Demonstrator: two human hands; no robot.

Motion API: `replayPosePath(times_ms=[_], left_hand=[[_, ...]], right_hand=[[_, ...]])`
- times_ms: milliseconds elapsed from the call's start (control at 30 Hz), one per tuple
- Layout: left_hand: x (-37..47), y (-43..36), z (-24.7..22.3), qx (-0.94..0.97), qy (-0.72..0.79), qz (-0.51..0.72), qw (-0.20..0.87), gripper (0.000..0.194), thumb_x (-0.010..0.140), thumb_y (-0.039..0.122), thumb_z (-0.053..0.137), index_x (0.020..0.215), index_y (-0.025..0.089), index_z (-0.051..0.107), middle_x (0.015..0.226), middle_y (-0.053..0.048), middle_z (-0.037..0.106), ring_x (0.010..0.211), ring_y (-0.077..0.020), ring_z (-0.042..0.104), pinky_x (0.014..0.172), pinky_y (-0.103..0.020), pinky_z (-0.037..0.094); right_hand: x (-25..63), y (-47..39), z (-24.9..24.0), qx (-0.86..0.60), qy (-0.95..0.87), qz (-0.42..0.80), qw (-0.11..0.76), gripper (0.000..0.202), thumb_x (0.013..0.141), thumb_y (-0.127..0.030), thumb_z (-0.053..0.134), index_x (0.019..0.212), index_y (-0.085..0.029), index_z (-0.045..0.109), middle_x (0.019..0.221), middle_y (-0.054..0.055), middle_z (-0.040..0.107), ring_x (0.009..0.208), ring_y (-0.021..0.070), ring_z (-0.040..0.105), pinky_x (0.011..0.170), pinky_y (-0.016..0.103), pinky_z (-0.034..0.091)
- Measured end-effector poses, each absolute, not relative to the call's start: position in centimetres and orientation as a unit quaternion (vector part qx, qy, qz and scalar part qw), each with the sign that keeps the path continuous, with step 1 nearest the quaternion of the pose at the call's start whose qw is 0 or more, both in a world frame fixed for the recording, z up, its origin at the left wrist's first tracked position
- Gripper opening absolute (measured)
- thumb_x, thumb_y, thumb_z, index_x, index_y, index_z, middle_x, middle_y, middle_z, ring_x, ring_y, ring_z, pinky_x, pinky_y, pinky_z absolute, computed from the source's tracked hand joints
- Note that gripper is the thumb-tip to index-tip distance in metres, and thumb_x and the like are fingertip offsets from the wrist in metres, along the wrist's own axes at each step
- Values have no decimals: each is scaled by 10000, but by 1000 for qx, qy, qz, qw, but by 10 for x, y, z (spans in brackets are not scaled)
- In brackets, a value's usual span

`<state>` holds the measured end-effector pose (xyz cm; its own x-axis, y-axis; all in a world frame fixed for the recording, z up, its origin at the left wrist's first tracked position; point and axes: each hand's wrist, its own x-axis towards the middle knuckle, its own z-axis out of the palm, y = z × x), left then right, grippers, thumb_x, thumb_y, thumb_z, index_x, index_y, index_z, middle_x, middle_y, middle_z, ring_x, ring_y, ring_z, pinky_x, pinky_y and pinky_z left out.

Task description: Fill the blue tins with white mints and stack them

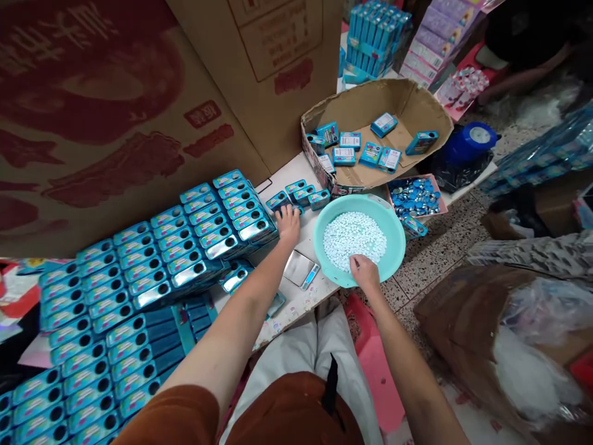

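My left hand (pixel 288 224) reaches over a small group of blue boxes (pixel 303 194), its fingers curled down on one of them; that box is mostly hidden beneath the hand. Each of these boxes has a dark round hole at one end of its top. Inside the turquoise basin (pixel 397 247), my right hand (pixel 365 272) is closed at the near edge of a heap of small white pellets (pixel 354 235). Its fingertips are pinched together among the pellets. Between my arms a small digital scale (pixel 300 269) lies on the table.
Rows of blue boxes (pixel 162 247) stand stacked on the left, against a large brown carton (pixel 208 74). A cut-down cardboard box (pixel 375 179) behind the basin holds several more. Blue caps (pixel 417 194) fill a pink tray. A person (pixel 523 37) sits at far right.
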<state>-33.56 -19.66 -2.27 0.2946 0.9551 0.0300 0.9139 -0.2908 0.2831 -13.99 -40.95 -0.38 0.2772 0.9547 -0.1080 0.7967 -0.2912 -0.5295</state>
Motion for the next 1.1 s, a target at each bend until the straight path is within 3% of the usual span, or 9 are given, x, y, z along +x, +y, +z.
replayPosePath(times_ms=[133, 267, 467, 633, 767, 1000, 1100], left_hand=[[-327, -195, -25, 792, 583, 113, 139, 368, 853, 57, 276, 1019, 126, 597, 1107, -207, 569, 1140, -334, 479, 967, -572, 342], [-327, -214, -8, 786, 591, 103, 147, 319, 865, 62, 294, 1028, 148, 555, 1084, -174, 536, 1054, -300, 514, 894, -469, 416], [-358, -322, 29, 768, 588, 195, 164, 194, 883, 182, 438, 1076, 167, 455, 1150, -148, 494, 1090, -273, 487, 907, -423, 428], [-381, -395, 23, 709, 640, 238, 176, 159, 876, 208, 477, 1023, 179, 424, 1073, -131, 517, 1000, -249, 525, 850, -407, 451], [-387, -404, 4, 680, 674, 220, 186, 163, 868, 194, 469, 1025, 183, 427, 984, -98, 526, 922, -231, 533, 795, -380, 456], [-382, -389, -13, 646, 701, 234, 193, 202, 861, 181, 482, 1058, 181, 440, 1025, -104, 544, 988, -236, 542, 852, -382, 458], [-384, -384, -11, 618, 720, 231, 215, 351, 843, 236, 552, 1162, 171, 421, 1083, -122, 559, 1047, -252, 550, 879, -396, 468]], right_hand=[[-138, -411, -6, -785, -557, 198, 185, 313, 923, -310, 384, 892, -200, 675, 881, 81, 694, 796, 189, 594, 717, 268, 375], [-136, -410, -7, -783, -563, 201, 174, 325, 919, -325, 379, 880, -198, 675, 854, 77, 687, 761, 182, 577, 701, 266, 364], [-134, -408, -2, -778, -565, 221, 162, 372, 917, -359, 353, 797, -197, 666, 780, 67, 667, 715, 173, 548, 656, 257, 335], [-131, -408, -1, -762, -579, 236, 168, 384, 909, -389, 358, 786, -195, 666, 756, 64, 661, 694, 169, 534, 640, 253, 324], [-129, -407, -1, -752, -580, 258, 177, 416, 906, -412, 341, 771, -197, 670, 721, 63, 648, 644, 166, 509, 599, 254, 309], [-126, -407, -2, -747, -573, 281, 185, 417, 888, -444, 358, 751, -201, 667, 682, 53, 630, 620, 168, 498, 585, 258, 305], [-125, -406, -2, -743, -571, 296, 185, 404, 880, -448, 371, 753, -204, 667, 687, 49, 634, 639, 171, 512, 596, 257, 315]])
